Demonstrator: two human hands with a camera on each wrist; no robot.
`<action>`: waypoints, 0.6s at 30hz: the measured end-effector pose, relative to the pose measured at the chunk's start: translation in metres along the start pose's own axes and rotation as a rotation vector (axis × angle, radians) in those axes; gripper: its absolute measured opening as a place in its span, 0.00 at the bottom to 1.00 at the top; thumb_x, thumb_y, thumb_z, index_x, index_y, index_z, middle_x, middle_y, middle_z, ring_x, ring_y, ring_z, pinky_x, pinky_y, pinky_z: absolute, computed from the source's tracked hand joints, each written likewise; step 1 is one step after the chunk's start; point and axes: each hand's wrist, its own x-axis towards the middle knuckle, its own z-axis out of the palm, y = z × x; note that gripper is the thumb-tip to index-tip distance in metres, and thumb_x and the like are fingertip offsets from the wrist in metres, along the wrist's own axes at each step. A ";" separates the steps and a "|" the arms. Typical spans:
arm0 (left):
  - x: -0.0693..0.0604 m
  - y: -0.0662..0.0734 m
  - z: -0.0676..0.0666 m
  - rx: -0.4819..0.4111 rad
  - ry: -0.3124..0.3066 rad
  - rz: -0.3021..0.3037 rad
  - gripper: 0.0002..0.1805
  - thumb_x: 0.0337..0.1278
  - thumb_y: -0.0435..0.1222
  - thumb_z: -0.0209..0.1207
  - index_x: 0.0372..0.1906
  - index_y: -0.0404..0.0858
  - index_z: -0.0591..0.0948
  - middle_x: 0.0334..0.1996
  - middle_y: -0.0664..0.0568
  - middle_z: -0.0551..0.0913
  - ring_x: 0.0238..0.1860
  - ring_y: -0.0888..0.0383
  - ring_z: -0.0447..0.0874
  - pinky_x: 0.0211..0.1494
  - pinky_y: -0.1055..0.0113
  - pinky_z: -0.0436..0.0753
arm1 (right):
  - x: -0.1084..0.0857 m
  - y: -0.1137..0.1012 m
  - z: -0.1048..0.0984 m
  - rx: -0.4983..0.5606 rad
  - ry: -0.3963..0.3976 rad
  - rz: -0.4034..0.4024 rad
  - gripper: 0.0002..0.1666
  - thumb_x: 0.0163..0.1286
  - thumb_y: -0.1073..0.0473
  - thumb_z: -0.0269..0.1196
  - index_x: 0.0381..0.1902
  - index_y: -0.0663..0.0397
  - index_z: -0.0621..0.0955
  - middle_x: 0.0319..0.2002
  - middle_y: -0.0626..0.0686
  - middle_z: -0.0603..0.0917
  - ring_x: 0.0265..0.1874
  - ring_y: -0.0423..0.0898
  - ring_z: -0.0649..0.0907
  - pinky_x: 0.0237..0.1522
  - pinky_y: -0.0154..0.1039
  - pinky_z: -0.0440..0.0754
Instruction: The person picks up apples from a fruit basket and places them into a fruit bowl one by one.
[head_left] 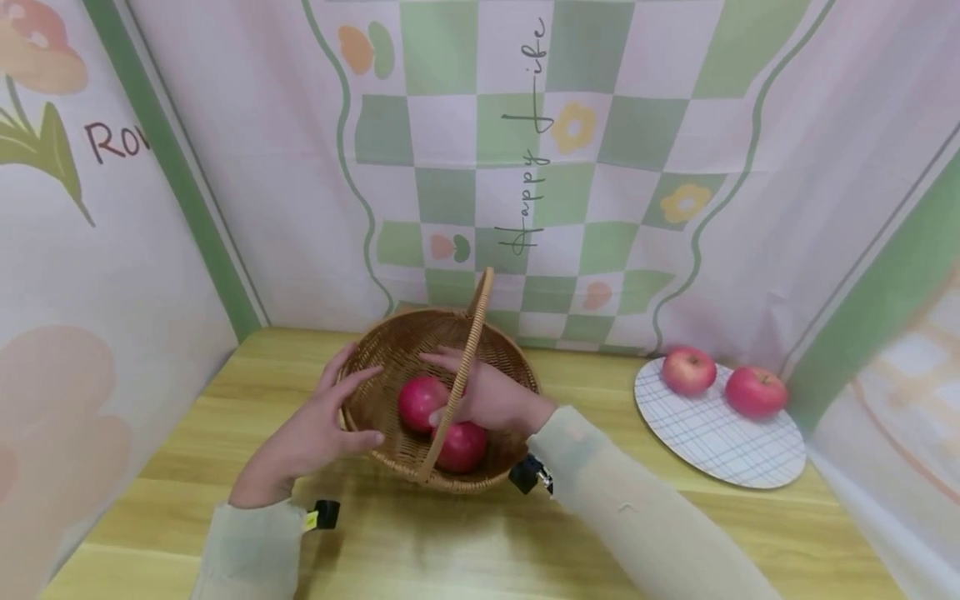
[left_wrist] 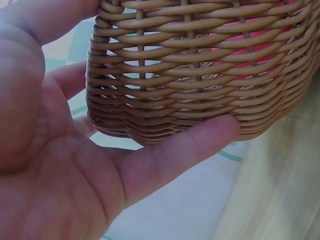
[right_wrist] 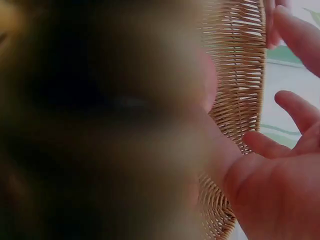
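A brown wicker basket (head_left: 375, 454) holds two red apples, one (head_left: 422, 403) left of the other (head_left: 461, 448). At its left side, my left hand (head_left: 315, 433) has its fingers spread by the rim. In the left wrist view, the left hand (left_wrist: 65, 165) lies along the woven wall (left_wrist: 195, 75), one finger stretched across its edge. My right hand (head_left: 498, 400) reaches into the basket beside the arched handle, over the apples, with fingers extended and thumb near them. The right wrist view is largely blocked by a dark blur; a hand (right_wrist: 280, 195) with extended fingers shows by the wickerwork (right_wrist: 240, 75).
On the wooden table (head_left: 247, 383), an oval checked placemat (head_left: 720, 442) lies at the right with two more apples, one (head_left: 688, 371) left of the other (head_left: 756, 392). A patterned cloth (head_left: 442, 192) hangs behind the basket.
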 end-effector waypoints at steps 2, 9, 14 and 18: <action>0.000 0.001 0.000 0.004 0.001 0.007 0.47 0.50 0.39 0.74 0.75 0.47 0.64 0.79 0.54 0.30 0.73 0.29 0.44 0.62 0.29 0.63 | 0.001 0.001 0.002 -0.049 -0.003 -0.035 0.53 0.58 0.49 0.76 0.77 0.43 0.63 0.77 0.57 0.55 0.75 0.51 0.54 0.71 0.52 0.57; 0.001 0.004 -0.001 0.032 0.000 0.010 0.47 0.51 0.41 0.74 0.76 0.48 0.64 0.79 0.55 0.29 0.73 0.28 0.45 0.61 0.29 0.64 | 0.001 0.004 0.014 -0.127 -0.002 -0.053 0.50 0.57 0.55 0.77 0.75 0.49 0.67 0.74 0.62 0.61 0.73 0.56 0.60 0.69 0.55 0.61; 0.000 0.004 0.000 0.035 -0.001 0.004 0.46 0.51 0.40 0.74 0.75 0.48 0.64 0.79 0.54 0.29 0.73 0.28 0.45 0.61 0.29 0.64 | 0.001 0.010 0.026 -0.107 0.050 -0.083 0.45 0.56 0.60 0.77 0.71 0.52 0.72 0.65 0.54 0.75 0.64 0.49 0.73 0.65 0.47 0.70; 0.000 0.004 0.002 0.029 -0.007 -0.003 0.46 0.52 0.39 0.74 0.75 0.48 0.64 0.79 0.54 0.29 0.73 0.28 0.44 0.61 0.29 0.64 | -0.001 0.013 0.034 -0.135 0.015 -0.065 0.43 0.59 0.61 0.75 0.71 0.50 0.71 0.65 0.51 0.76 0.63 0.45 0.73 0.65 0.45 0.70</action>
